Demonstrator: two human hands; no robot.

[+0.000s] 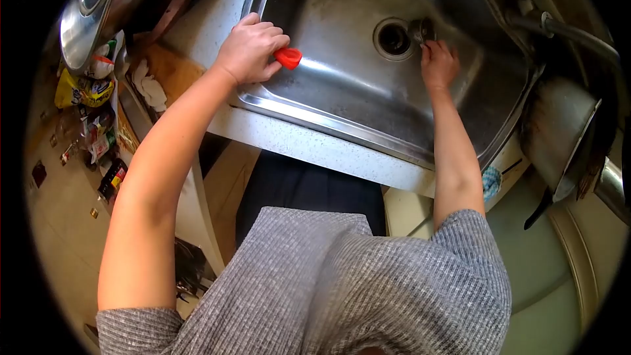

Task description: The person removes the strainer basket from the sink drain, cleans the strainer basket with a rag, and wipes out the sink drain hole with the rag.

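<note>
A red object (288,58) was clutched in the left grip (255,49) by the sink's edge (309,116) — and a round drain piece (422,29) was pinched by the right grip (440,64), just beside the drain hole (394,39).

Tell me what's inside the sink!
In the sink I see a drain hole and the right hand holding a shiny piece beside it. That hand covers some sink floor; the hole's bottom is too dark to see.
</note>
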